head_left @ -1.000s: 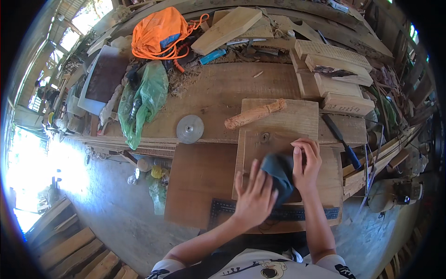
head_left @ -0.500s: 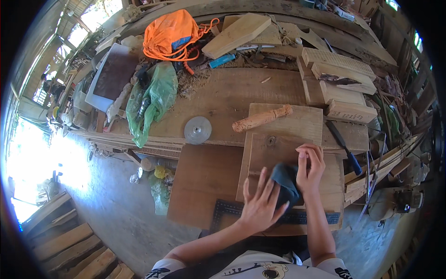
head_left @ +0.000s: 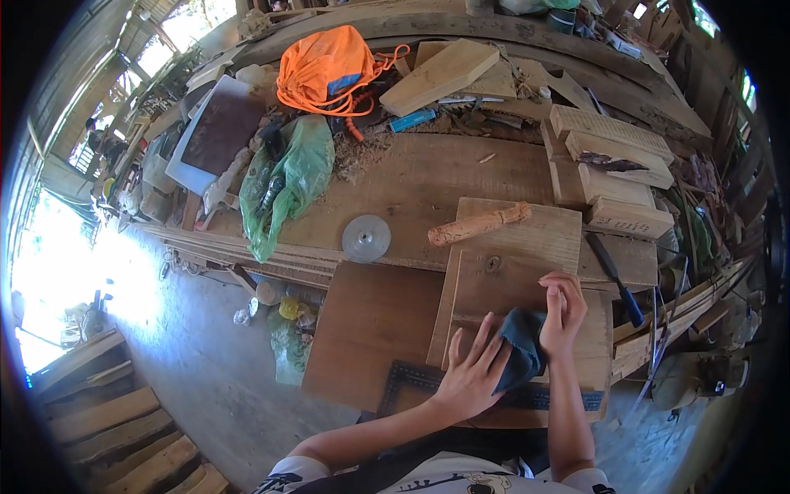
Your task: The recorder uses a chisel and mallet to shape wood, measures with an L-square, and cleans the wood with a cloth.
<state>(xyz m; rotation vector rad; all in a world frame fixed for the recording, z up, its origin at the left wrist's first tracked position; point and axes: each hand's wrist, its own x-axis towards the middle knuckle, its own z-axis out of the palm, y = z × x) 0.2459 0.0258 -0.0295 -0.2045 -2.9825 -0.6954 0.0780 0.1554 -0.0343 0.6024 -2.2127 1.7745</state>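
Note:
A dark teal cloth stands bunched between my hands over a wooden board with a knot. My left hand lies against the cloth's left side, its fingers stretched and spread; its thumb is mostly hidden. On the cloth's right is my right hand, its fingers curled inward; what they hold, if anything, is hidden. A black framing square lies beneath my left wrist, one arm running right under the cloth. A carved reddish wooden piece rests on the boards beyond my hands.
A grey disc lies on the workbench, with a green plastic bag and an orange drawstring bag behind. At right are a blue-handled chisel and stacked wood blocks. Planks lie on the floor at lower left.
The whole view has shifted, so the bench things appear slightly right and lower. My left hand has settled lower against the cloth, its thumb now mostly hidden. My right hand stays curled beside it.

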